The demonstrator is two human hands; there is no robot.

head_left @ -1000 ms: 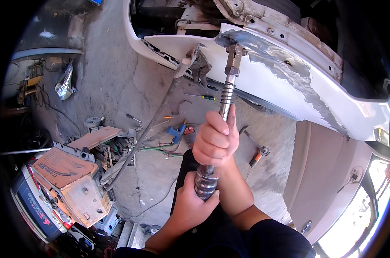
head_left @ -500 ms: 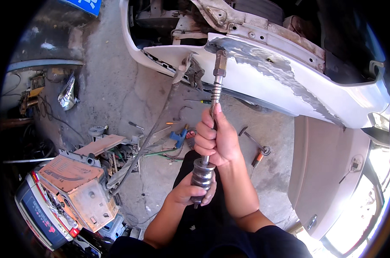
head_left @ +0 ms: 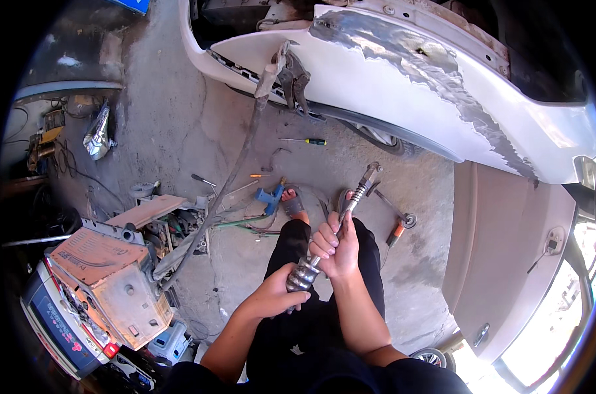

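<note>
Pulled back from the white car panel (head_left: 265, 56) since the earlier frame, the steel pulling tool (head_left: 358, 193) has been lowered toward the lap, and its head is now seen over the floor (head_left: 160, 111), well apart from the grey bared patch (head_left: 436, 73) over which it was seen before. It is held at a slant, with the head and the spring section pointed up and slightly to the right. Its shaft is gripped by the right hand (head_left: 338, 247), whose fingers are curled fully around it. The ribbed metal weight (head_left: 302, 274) at the near end is clasped by the left hand (head_left: 272, 289), also closed, with part of the weight left uncovered above it. Both hands are placed close together, just above the dark trousers (head_left: 288, 249).

At the panel's lower edge, a dark clamp (head_left: 295, 77) is seen beside the end of a long bar (head_left: 245, 141). On the floor, a screwdriver (head_left: 316, 141), a blue gun-shaped tool (head_left: 270, 199) and an orange-handled tool (head_left: 396, 232) are scattered. To the left, a worn orange-brown box (head_left: 101, 255) is seen; to the right, a beige car door (head_left: 498, 236) is shown standing open
</note>
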